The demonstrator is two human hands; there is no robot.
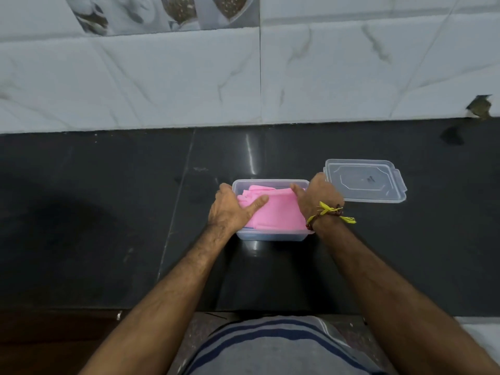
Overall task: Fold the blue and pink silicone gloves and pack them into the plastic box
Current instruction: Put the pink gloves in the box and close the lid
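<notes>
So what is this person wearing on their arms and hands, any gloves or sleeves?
No gloves or sleeves: both forearms are bare to the bottom of the frame. The left hand wears nothing. At the right hand, the wrist carries a knotted yellow thread wristband with frayed loose ends, plus a darker beaded band beside it.

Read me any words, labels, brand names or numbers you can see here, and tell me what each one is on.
No readable text anywhere in this view.
Clear plastic lid on the dark countertop: a small dark mark near its centre, too small and blurred to read.
Clear plastic box and folded pink silicone glove: no lettering visible.
Wall tiles: pictures and veining only, no words.
</notes>
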